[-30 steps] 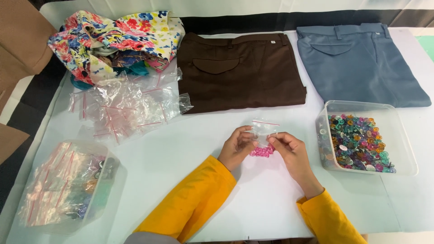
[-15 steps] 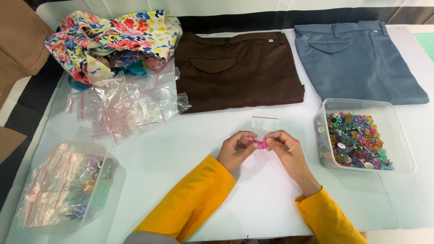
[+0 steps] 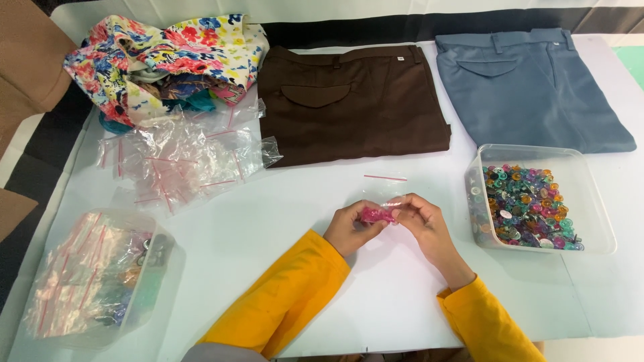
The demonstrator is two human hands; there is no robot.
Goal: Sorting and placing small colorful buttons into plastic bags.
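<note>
1. Since the earlier frames, the small clear bag (image 3: 381, 204) has been lowered from a raised, flat position to table level, and both hands have closed in around its filled end; the surrounding items have not shifted.
2. The bag lies near the middle of the white table (image 3: 268, 221), towards the near edge. A cluster of pink buttons (image 3: 377, 215) fills its near end; its red zip strip (image 3: 385, 177) points far.
3. Left hand (image 3: 350, 228): fingers curled, pinching the left side of the pink cluster through the film.
4. Right hand (image 3: 419, 218): fingers curled, thumb and forefinger gripping the right side of the same cluster.
5. Step in hand, as judged: gathering the buttons at the bottom of the bag. The next move probably calls for pressing the zip strip shut along its full length without spilling.
6. Right: a clear rigid plastic tub (image 3: 590, 201) holding mixed glossy round buttons.
7. Far left: a loose heap of empty crinkled zip bags (image 3: 181, 157); near left, a clear tub (image 3: 161, 248) of filled bags.
8. Far: crumpled floral fabric (image 3: 161, 53), folded brown trousers (image 3: 355, 100), folded blue-grey trousers (image 3: 530, 87), both smooth woven cloth.
</note>
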